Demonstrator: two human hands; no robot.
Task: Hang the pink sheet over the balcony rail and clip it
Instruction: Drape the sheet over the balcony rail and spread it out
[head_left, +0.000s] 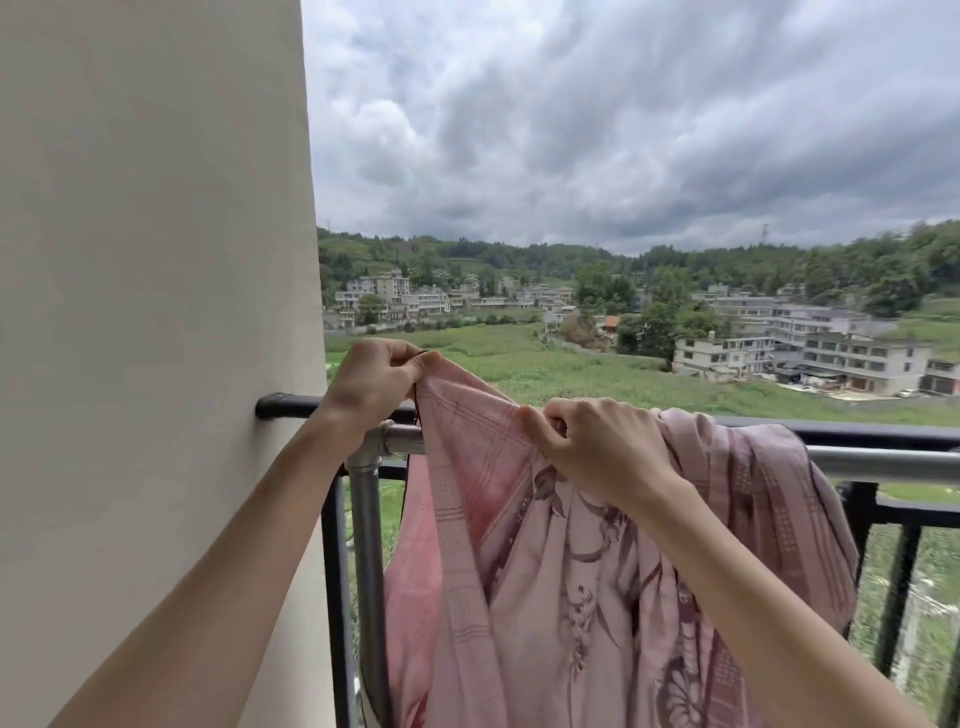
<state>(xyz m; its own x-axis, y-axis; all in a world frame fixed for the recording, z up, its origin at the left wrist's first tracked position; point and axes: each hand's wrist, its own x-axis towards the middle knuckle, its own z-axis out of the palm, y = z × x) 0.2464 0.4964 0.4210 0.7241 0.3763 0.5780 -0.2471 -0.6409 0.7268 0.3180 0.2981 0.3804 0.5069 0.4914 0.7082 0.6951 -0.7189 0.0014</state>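
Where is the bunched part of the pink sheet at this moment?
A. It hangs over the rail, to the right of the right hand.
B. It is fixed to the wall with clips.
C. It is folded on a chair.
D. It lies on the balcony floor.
A: the pink sheet is bunched over the black rail beside the right hand, while the left hand pinches its corner.

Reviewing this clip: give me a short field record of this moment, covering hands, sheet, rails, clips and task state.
left hand: left hand pinches the pink sheet's top edge, raised above the rails
right hand: right hand grips a bunched fold of the sheet near the rail
sheet: pink sheet draped over the silver rail, bunched at the right, not spread out
rails: black balcony rail just behind the silver one
clips: none visible
task state: sheet on the rail, not yet clipped
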